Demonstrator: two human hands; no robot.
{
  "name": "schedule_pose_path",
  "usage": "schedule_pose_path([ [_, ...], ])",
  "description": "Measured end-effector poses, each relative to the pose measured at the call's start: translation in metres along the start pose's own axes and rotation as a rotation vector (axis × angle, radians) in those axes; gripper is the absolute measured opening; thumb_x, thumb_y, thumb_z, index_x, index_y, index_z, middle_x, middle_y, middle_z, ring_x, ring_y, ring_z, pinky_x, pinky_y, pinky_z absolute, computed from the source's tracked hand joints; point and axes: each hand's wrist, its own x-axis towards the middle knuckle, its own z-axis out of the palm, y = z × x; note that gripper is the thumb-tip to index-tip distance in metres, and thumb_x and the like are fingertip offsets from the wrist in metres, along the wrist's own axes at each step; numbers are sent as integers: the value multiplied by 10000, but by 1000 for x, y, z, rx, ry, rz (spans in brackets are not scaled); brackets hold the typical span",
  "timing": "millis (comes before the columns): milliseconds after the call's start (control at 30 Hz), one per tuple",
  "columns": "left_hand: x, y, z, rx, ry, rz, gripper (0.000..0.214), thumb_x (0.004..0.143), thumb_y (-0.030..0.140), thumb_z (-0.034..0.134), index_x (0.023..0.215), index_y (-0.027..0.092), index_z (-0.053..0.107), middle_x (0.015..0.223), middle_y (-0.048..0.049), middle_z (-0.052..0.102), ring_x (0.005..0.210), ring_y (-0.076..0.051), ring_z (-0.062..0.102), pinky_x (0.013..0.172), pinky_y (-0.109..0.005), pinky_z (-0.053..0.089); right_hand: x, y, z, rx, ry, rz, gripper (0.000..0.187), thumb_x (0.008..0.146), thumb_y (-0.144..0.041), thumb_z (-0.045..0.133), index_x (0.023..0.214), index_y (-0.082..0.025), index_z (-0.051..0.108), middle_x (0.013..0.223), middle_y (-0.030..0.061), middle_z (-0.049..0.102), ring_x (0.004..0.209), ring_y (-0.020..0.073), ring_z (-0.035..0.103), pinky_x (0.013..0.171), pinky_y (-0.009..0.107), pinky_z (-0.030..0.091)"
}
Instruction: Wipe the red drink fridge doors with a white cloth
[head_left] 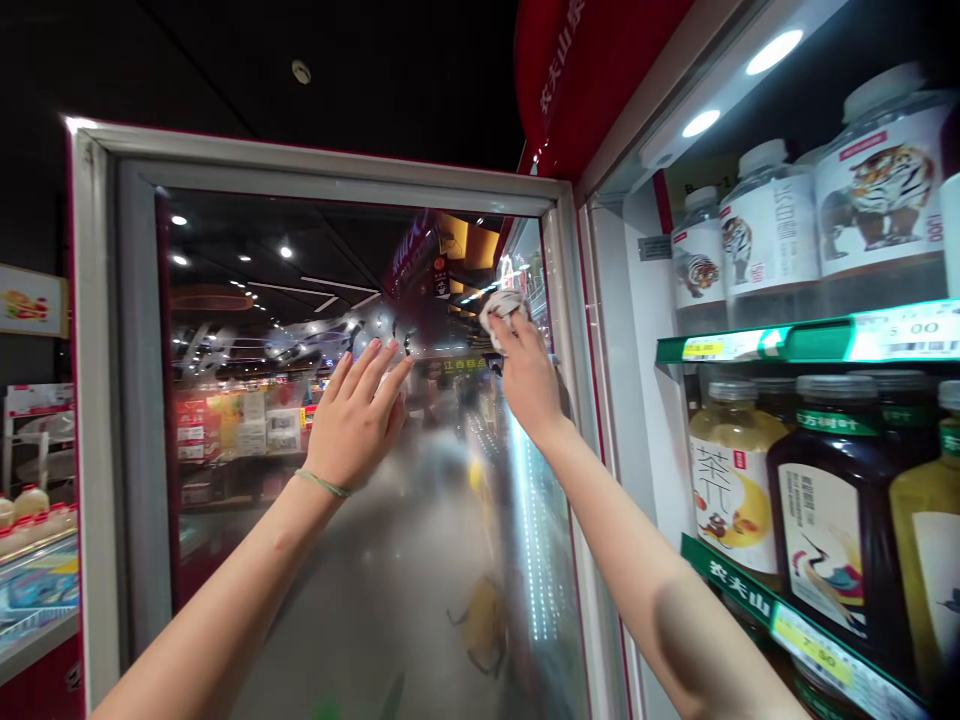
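- A person's right hand (529, 385) grips a crumpled white cloth (501, 304) against the glass cooler door (337, 172), high on the pane and near the side where the door meets its cabinet
- The left hand (357, 425), fingers spread and holding nothing, is raised to the middle of the glass cooler door, left of the cloth; whether its palm touches the pane cannot be told
- A thin green band (324, 484) circles the left wrist in front of the glass cooler door, as two bare forearms reach up to it from below
- Framed in pale grey, the glass cooler door stands swung out, its pane mirroring ceiling lights, stocked shelves and a blurred aisle
- Right of the glass cooler door, clear white-capped bottles with tiger labels (885, 200) line a lit upper shelf behind a green price strip (787, 342)
- Beneath them, also right of the door, a pale-yellow bottle (731, 480) stands beside a dark bottle (825, 510) with a bird on its label; a yellow price tag (814, 645) below reads 7.50
- Above the door's upper right corner rises a red header panel (592, 90) with pale Chinese characters
- Left of the glass cooler door, a picture sign (31, 300) hangs above red-capped jugs (31, 502) and a display case (37, 645)
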Motion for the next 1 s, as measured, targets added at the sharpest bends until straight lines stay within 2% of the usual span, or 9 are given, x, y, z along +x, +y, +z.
schedule_pose_path([
  [100, 0, 0, 0, -14, -3, -2, 619, 951, 172, 533, 1550, 285, 426, 1601, -103, 475, 1527, -295, 389, 1269, -571, 321, -4, -1, 0, -4, -48, -59, 670, 943, -17, 312, 1504, -295, 551, 1576, 48, 503, 1495, 237, 419, 1244, 496, 394],
  [200, 0, 0, -3, 4, -8, 3, 582, 953, 174, 532, 1525, 258, 459, 1596, -110, 480, 1528, -294, 387, 1273, -565, 318, -8, 1, -2, -40, 39, 45, 643, 954, -34, 318, 1499, -277, 557, 1575, 65, 502, 1494, 257, 424, 1234, 507, 402],
  [267, 0, 1, -5, 24, -14, 7, 563, 957, 176, 528, 1513, 244, 470, 1595, -113, 481, 1527, -296, 388, 1274, -562, 320, -7, 0, -1, -37, 65, 65, 645, 951, -34, 322, 1508, -272, 545, 1586, 68, 489, 1501, 262, 414, 1236, 505, 398],
  [433, 1, 1, -8, 23, -26, 17, 587, 955, 176, 518, 1531, 263, 445, 1597, -107, 479, 1528, -294, 388, 1268, -569, 328, 0, -7, 1, 8, -39, -92, 688, 919, -6, 324, 1504, -295, 542, 1572, 46, 503, 1495, 239, 410, 1247, 488, 383],
  [600, 3, 4, -10, 38, -26, 13, 598, 954, 178, 511, 1541, 267, 433, 1598, -104, 479, 1528, -291, 387, 1270, -565, 328, 9, -11, 5, 8, 37, -53, 667, 915, -10, 344, 1490, -272, 557, 1560, 74, 508, 1471, 267, 428, 1228, 507, 394],
  [767, 1, 4, -8, 58, -32, 18, 607, 948, 170, 511, 1542, 263, 433, 1602, -103, 471, 1528, -299, 385, 1261, -564, 351, 11, -19, 9, 20, 41, -179, 652, 917, -10, 359, 1465, -285, 582, 1526, 64, 539, 1456, 260, 444, 1226, 498, 401],
  [933, -2, 0, 0, 72, -13, 10, 564, 947, 163, 503, 1506, 233, 477, 1596, -105, 479, 1530, -301, 383, 1263, -559, 355, 14, -20, 13, -11, 108, -108, 615, 931, -35, 357, 1460, -248, 587, 1500, 108, 561, 1424, 287, 472, 1190, 532, 432],
  [1000, -2, 0, 2, 66, -8, 7, 567, 945, 161, 505, 1506, 235, 476, 1591, -104, 486, 1527, -298, 388, 1263, -561, 356, 15, -21, 15, -13, 100, -130, 618, 931, -35, 354, 1463, -251, 582, 1511, 102, 555, 1427, 283, 469, 1187, 524, 437],
])
